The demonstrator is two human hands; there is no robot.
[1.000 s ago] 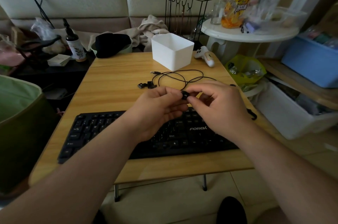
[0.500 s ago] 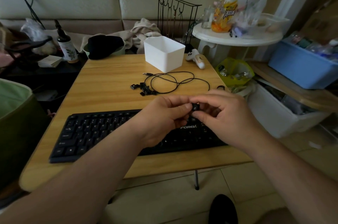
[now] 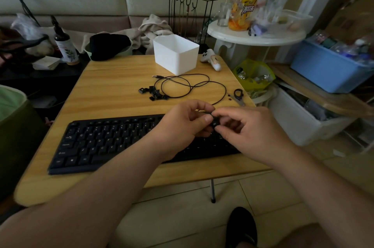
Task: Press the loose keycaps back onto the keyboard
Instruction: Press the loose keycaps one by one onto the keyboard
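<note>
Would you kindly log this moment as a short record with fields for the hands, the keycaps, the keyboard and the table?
left hand: pinches a keycap above the keyboard
right hand: pinches the same keycap
spare keycaps: small pile on the table, beside the cable
keyboard: black, flat on the near part of the table, right part hidden by hands
table: wooden; white bin at far edge

Keyboard: black, flat on the surface.
Held keycap: black, above its right half.
Loose keycaps: black cluster beyond it.
</note>
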